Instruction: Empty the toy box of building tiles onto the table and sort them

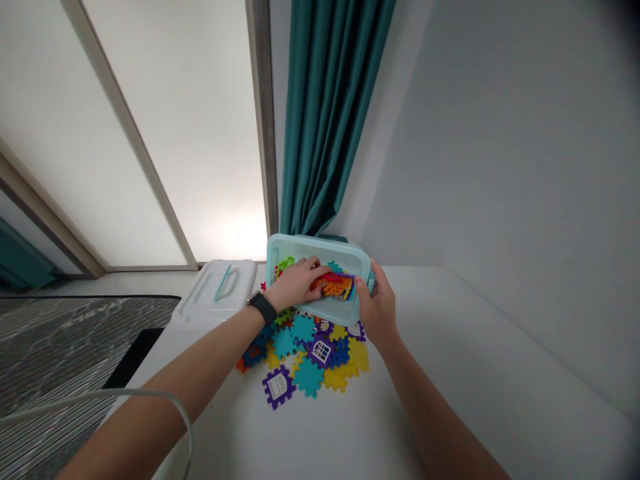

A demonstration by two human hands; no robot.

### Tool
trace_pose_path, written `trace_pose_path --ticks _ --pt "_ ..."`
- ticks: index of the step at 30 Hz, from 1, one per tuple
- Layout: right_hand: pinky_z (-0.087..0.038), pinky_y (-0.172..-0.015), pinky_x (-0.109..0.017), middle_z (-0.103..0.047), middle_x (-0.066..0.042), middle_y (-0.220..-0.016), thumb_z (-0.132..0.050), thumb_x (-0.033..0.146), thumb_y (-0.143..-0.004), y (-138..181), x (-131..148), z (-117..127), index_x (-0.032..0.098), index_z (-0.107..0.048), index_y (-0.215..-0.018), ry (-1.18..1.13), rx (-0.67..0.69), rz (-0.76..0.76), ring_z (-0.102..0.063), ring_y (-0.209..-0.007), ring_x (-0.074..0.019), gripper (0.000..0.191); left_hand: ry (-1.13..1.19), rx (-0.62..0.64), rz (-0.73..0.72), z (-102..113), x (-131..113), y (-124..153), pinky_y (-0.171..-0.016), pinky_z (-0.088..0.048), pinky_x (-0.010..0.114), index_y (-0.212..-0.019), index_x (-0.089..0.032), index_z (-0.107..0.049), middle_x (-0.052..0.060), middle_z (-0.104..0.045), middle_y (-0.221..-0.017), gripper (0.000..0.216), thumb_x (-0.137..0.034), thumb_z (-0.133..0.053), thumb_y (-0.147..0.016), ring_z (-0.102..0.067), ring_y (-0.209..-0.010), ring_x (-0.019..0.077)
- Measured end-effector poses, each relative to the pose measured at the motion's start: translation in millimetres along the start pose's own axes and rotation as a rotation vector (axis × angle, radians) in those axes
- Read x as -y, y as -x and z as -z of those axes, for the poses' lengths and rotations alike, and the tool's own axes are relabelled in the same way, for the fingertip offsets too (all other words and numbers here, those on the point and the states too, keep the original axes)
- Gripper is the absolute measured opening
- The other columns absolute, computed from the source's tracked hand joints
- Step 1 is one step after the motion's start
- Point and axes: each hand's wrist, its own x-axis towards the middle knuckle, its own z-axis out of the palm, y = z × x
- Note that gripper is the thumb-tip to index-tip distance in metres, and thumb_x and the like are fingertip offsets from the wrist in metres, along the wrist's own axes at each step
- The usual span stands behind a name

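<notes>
A light-blue plastic storage box (318,243) is tilted towards me above the table, with colourful interlocking plastic tiles inside. My right hand (377,307) grips its right end, thumb over the rim and fingers round the outside. My left hand (295,283), with a dark watch on the wrist, reaches into the box. Its thumb and fingers are curled round a stack of orange and red interlocking tiles (334,285); the lower fingers are partly hidden. Below the box lies a loose pile of interlocking tiles (320,352) in purple, turquoise, yellow and blue, some with printed windows.
A whitish box lid (235,283) with a turquoise handle lies left of the box on the white table (280,443). A pale cable (125,393) crosses in front of my left forearm. A green curtain (330,120) hangs behind, and a grey wall (525,167) rises at right.
</notes>
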Motion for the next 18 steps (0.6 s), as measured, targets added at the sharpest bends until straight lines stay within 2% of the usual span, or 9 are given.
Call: trace_pose_path --ticks 7,14,18 --pt "-0.044 -0.106 -0.049 -0.063 -0.012 -0.132 -0.06 0.046 -0.088 -1.4 -1.0 1.0 0.021 -0.057 -0.135 0.009 -0.055 0.025 -0.059 -0.119 -0.0287 0.053 -0.008 -0.102 -0.054 -5.8 -0.2 35.6 -0.097 -0.048 0.046 -0.136 -0.028 -0.051 0.009 -0.056 -0.121 0.043 -0.025 -0.054 -0.092 -0.055 -0.11 0.0271" --pt "-0.046 -0.104 -0.052 -0.064 -0.012 -0.13 -0.062 0.044 -0.087 -2.7 -8.5 6.9 0.022 -0.056 -0.137 -0.036 -0.032 -0.001 -0.06 -0.118 -0.0296 0.054 0.096 -0.285 0.097 -7.7 3.1 73.0 -0.099 -0.051 0.048 -0.133 -0.028 -0.05 0.009 -0.056 -0.125 0.045 -0.022 -0.057 -0.089 -0.055 -0.116 0.0274" --pt "-0.046 -0.104 -0.052 -0.064 -0.012 -0.13 -0.061 0.045 -0.087 -3.0 -3.3 9.0 0.021 -0.057 -0.135 -0.012 -0.063 0.01 -0.061 -0.116 -0.0297 0.053 0.169 -0.319 0.176 -11.1 6.3 95.4 -0.099 -0.052 0.045 -0.131 -0.026 -0.05 0.009 -0.055 -0.124 0.044 -0.022 -0.058 -0.088 -0.056 -0.116 0.0257"
